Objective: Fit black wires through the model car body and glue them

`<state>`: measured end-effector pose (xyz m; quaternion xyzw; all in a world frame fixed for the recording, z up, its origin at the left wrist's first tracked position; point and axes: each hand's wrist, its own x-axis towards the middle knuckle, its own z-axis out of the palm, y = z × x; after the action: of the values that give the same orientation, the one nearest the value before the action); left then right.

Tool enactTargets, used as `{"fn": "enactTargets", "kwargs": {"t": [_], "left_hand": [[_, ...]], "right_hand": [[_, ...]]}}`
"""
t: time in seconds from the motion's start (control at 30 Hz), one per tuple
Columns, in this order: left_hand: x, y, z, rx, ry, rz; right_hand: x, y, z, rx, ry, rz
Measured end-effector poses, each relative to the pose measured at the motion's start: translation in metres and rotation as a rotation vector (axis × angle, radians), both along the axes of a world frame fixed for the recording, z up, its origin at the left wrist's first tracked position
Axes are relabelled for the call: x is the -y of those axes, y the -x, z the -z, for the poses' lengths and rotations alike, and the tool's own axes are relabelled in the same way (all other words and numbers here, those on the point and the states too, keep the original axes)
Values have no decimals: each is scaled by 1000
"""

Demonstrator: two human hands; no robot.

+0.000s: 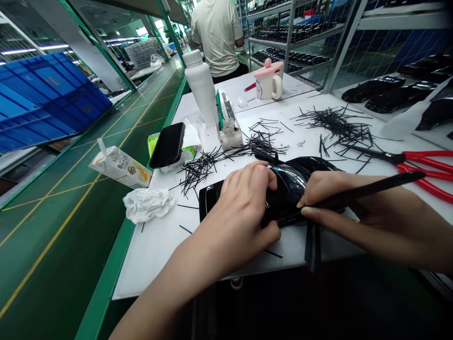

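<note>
A glossy black car-shaped shell (290,179) lies at the near edge of the white table. My left hand (244,203) is curled over its left part, with fingers on top and thumb on the near side. In my right hand (339,203) is a slim black tool (385,185), pinched like a pen. Its tail points up to the right; my fingers hide its working end, so I cannot tell its exact kind. The fingertips are at the shell's near side. Below them a black flap-like piece (313,248) hangs past the table edge.
Loose black strips (336,125) lie in piles behind the shell. Red-handled scissors (403,158) rest at right, near more black shells (375,89). Behind stand a white bottle (200,85), a pink-lidded mug (269,82), a phone (168,144), a drink carton (122,165) and crumpled tissue (148,204).
</note>
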<state>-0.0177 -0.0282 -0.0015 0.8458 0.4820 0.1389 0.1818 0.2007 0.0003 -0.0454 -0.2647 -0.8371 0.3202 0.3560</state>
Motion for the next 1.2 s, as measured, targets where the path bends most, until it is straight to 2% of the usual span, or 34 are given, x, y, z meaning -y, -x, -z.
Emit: {"fn": "enactTargets", "kwargs": {"t": [0.17,0.43,0.53,0.6,0.77,0.93,1.2], "left_hand": [[1,-1,0,2,-6,1],[1,-1,3,-4,-19,5],[0,-1,2,-2,-22,7],[0,-1,0,-4,-11,-1],[2,-2,-4,-24,31,-23],[1,-1,-4,-11,44,-17],[1,-2,-6,4,77,-21]], "right_hand": [[0,3,-4,4,-14,-121],[1,17,-19,86,-73,-74],[2,20,-16,71,-119,-81],[2,19,-12,32,-121,-36],[1,11,-7,-12,-19,109],[1,11,-7,26,13,73],[1,14,-5,26,-34,30]]}}
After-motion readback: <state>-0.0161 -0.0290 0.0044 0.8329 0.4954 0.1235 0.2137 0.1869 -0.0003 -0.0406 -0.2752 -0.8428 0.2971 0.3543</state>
